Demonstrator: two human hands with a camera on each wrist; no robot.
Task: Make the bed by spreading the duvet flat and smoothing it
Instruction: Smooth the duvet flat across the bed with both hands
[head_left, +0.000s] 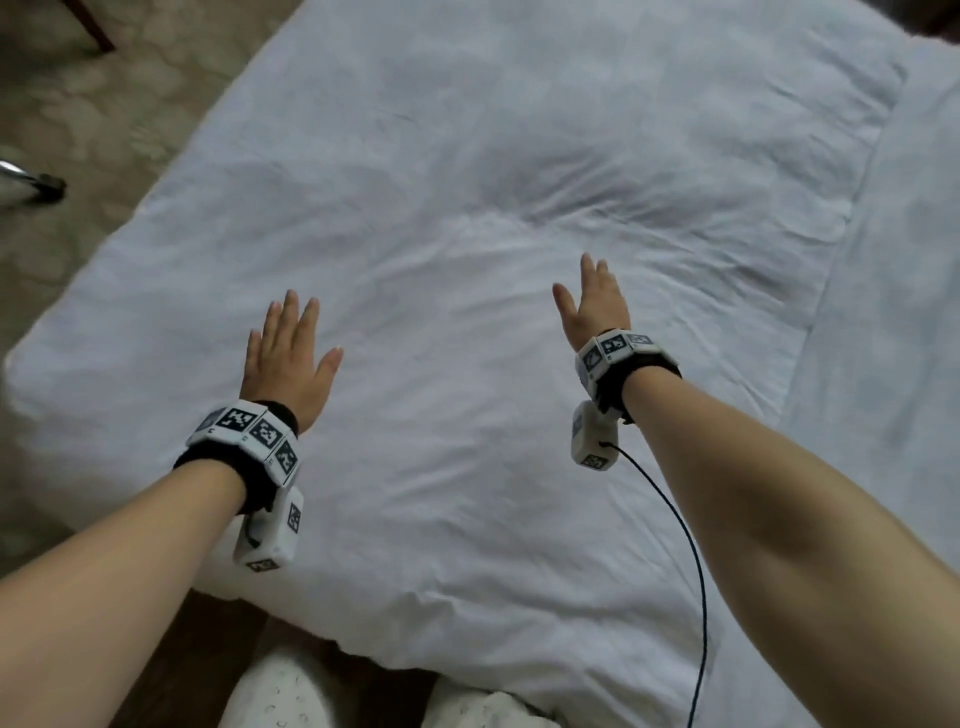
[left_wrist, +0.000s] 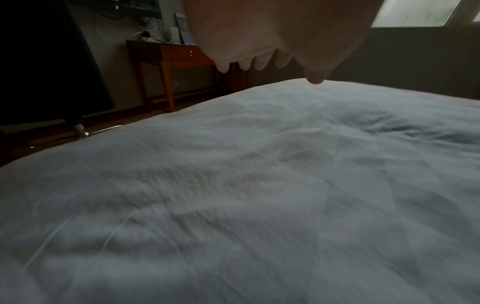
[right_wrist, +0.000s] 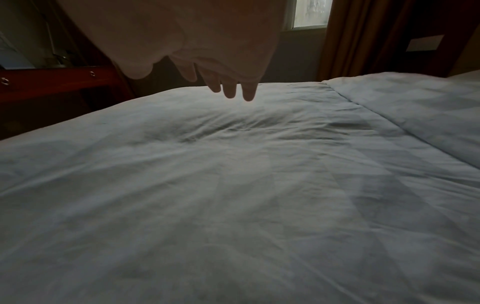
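duvet (head_left: 467, 364): white, soft, creased | left hand (head_left: 288, 358), right hand (head_left: 597, 301): flat above

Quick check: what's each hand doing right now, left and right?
Left hand: open, fingers straight, above the duvet, holding nothing.
Right hand: open, fingers straight, holding nothing.

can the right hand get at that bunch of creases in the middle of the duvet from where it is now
Probably yes. The right hand is open above the duvet, and the creases lie just beyond its fingertips with only bare fabric between.
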